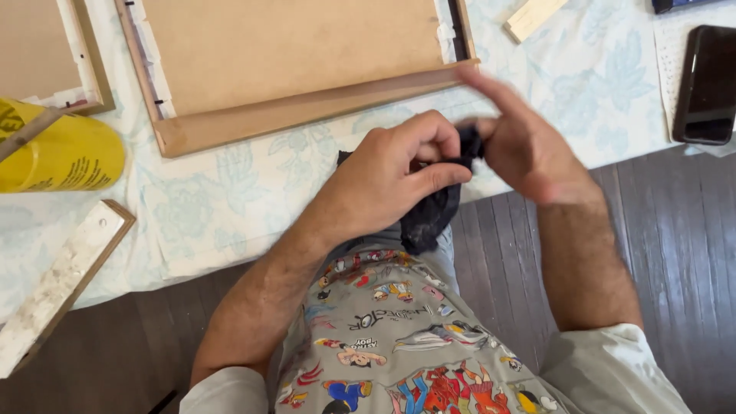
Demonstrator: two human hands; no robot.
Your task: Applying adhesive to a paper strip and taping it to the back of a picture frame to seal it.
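Observation:
A dark grey cloth [431, 218] hangs between my two hands above the table's near edge. My left hand [395, 172] is closed, pinching the cloth between thumb and curled fingers. My right hand [521, 146] grips the cloth's upper end, index finger stretched out toward the wooden frame [307, 107]. The frame lies face down just beyond my hands, its brown backing board up.
A yellow can [54, 153] lies at the left beside a second frame [77, 54]. A wooden strip [57, 284] rests at the table's left edge. A small wooden block [534, 17] and a black phone [707, 84] lie at the far right. The tablecloth [230, 192] is pale floral.

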